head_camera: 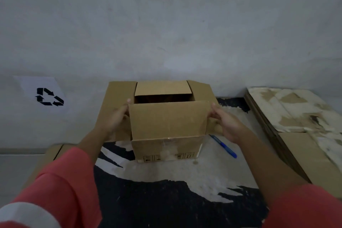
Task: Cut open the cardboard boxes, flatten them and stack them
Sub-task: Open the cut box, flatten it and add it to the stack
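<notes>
Box (166,126) sits mid-way across the worn surface (166,177), top open, left hand (114,118) and right hand (225,124) each curled round a side flap, so I'd probably squeeze evenly and slit the bottom tape before squashing it.

The box's (166,122) printed symbols are too small to read; the right hand (227,124) hides the blue pen's (224,146) far end.

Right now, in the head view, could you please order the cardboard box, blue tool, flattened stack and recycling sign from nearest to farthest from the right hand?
From the right hand:
1. cardboard box, held at its right side.
2. blue tool, just below the hand.
3. flattened stack, far right.
4. recycling sign, left wall.
</notes>
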